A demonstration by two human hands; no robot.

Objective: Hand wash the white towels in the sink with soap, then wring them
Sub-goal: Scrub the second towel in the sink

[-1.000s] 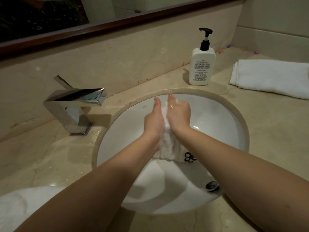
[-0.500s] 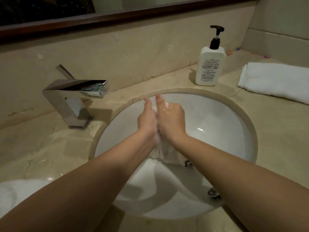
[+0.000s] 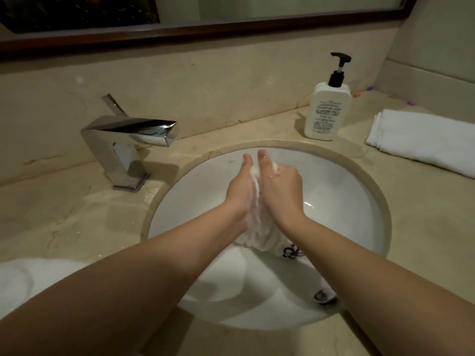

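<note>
A wet, soapy white towel with a dark embroidered mark hangs bunched over the round white sink. My left hand and my right hand press it between their palms, side by side, fingers pointing away from me. The towel's lower end spills out below my wrists; its upper part is hidden between my hands. A white soap pump bottle with a black pump stands behind the sink on the right.
A chrome faucet stands left of the basin, no water running. A folded white towel lies on the beige counter at right. Another white towel lies at the near left. The drain is near the front.
My hands have slid slightly against each other on the towel, and more of the towel's lower end shows below my wrists. My head has shifted, moving the view a little.
</note>
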